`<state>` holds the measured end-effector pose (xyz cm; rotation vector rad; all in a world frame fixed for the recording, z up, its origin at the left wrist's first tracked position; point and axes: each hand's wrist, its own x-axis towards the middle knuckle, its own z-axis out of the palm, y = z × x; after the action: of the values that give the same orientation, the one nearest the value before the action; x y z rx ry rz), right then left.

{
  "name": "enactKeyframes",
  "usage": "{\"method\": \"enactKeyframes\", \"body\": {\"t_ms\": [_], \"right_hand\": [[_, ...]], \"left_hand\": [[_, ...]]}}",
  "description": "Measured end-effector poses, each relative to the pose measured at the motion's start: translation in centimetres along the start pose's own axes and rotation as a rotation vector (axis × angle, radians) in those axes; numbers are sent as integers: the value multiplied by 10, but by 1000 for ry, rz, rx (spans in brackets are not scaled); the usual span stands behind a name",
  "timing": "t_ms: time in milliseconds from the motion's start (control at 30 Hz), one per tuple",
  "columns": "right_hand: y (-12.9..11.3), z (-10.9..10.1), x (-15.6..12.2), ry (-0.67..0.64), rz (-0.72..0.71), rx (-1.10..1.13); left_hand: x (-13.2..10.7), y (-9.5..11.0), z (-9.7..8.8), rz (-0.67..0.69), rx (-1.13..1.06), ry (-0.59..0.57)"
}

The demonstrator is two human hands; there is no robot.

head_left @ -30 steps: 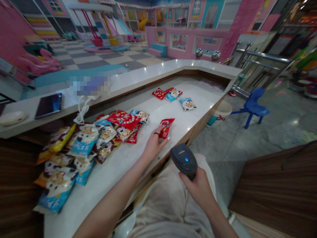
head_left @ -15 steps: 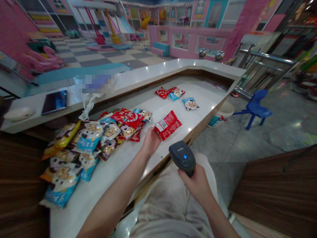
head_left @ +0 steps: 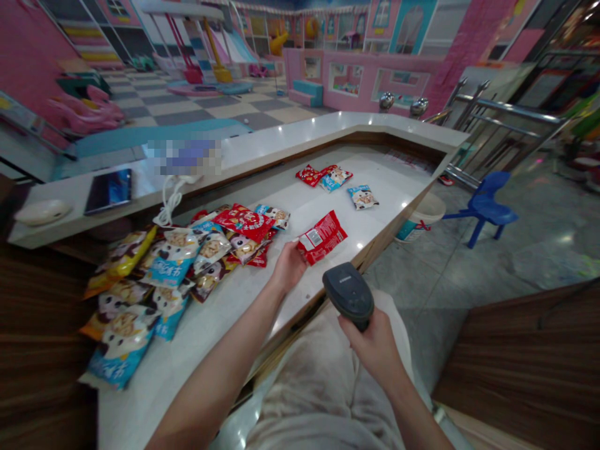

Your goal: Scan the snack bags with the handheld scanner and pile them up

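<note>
Hub of the clock: in the head view, the red snack packet (head_left: 327, 241), twelve o'clock toward the far side of the desk (head_left: 304, 203).
Red snack packet: near the desk's front edge, back face up; whether its far end touches the desk cannot be told.
Packet handling: probably light and crinkly, the glossy film a little slippery, the filling perhaps easy to crush; the end seam at eight o'clock looks the best hold, leaving the printed back uncovered.
Packet writing: a white panel with a barcode (head_left: 314, 237) at nine o'clock, pale small print beside it, too fine to read.
Left hand (head_left: 289, 266): at eight o'clock, its grip pinching the packet's near end.
Right hand (head_left: 375, 337): at five o'clock, its grip wrapped around the handle of the dark barcode scanner (head_left: 347, 291).
Scanner lettering: a short pale word on top, too small to make out; the head lies near the packet, apart from it.
Snack pile: toward nine o'clock, blue-and-white packets (head_left: 172, 257) with cartoon animals and large characters, too blurred to read surely; a red packet (head_left: 245, 222) lies on top.
Loose packets: a small blue-and-white one (head_left: 362, 197) between one and two o'clock, two more (head_left: 335, 178) overlapping at twelve.
</note>
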<state>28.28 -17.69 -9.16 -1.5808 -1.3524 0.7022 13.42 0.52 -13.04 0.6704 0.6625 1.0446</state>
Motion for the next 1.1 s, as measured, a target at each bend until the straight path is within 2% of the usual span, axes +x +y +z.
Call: {"method": "enactKeyframes", "body": {"t_ms": [200,267,367,467,567,633,700,767,833,900,967,1033,1100], "right_hand": [[-1,-1,-1,13,-7,-7],[0,-2,-1,12,-8,-9],[2,-5,-1,28,-23,-18],[4,-8,0,47,-41,-18],[4,-10,1,51,-39,-1],[4,-10,1,42,-31,-1],[5,-9,1,36,-27,-6],[6,-9,1,35,-23,-7],[8,-9,2,39,-12,-5],[11,-9,4,36,7,-10],[14,-10,7,30,22,-19],[18,-11,11,25,30,-25],[22,-11,17,25,31,-24]], "left_hand": [[-3,-3,4,10,9,12],[-5,-2,5,55,71,7],[-10,8,7,196,251,-37],[-14,35,10,421,643,9],[-12,72,10,653,1209,114],[-4,96,7,722,1568,216],[8,116,1,686,1854,376],[21,131,-7,522,2073,516],[34,143,-14,243,2211,548],[46,151,-16,23,2265,514],[57,154,-11,14,2275,523],[71,152,1,134,2258,535],[92,144,16,226,2198,455]]}}
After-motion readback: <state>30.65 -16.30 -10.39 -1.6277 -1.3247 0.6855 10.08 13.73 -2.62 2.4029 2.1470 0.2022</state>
